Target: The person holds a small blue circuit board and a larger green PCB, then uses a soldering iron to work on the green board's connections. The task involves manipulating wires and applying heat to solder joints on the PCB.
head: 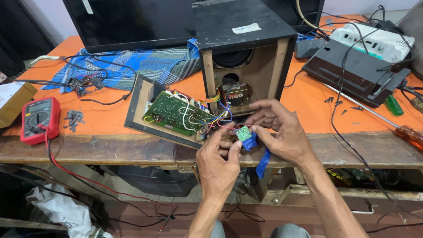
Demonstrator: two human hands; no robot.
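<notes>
Nearest the camera, the left hand (219,161) pinches a small green board (243,133) between thumb and fingertips, holding it just off the front edge of the bench so both sides can be reached. A strip of blue tape (260,155) hangs from the board; whether it is stuck down or only draped is hard to tell.

From the left edge: a red meter (38,119) lies flat on the orange bench (308,110), its red lead trailing over the edge. Next, a larger green circuit board (178,113) rests tilted on a dark panel (139,108), seemingly laid out so its wires stay attached. Those coloured wires (220,115) run to the small board and into the open black speaker box (242,48) standing behind, where the parts inside are dim and cannot be made out.

The right hand (280,132) closes its fingertips on the small board's other side, steadying it. Further right, a screwdriver (403,132) with an orange handle is cut off by the frame.
</notes>
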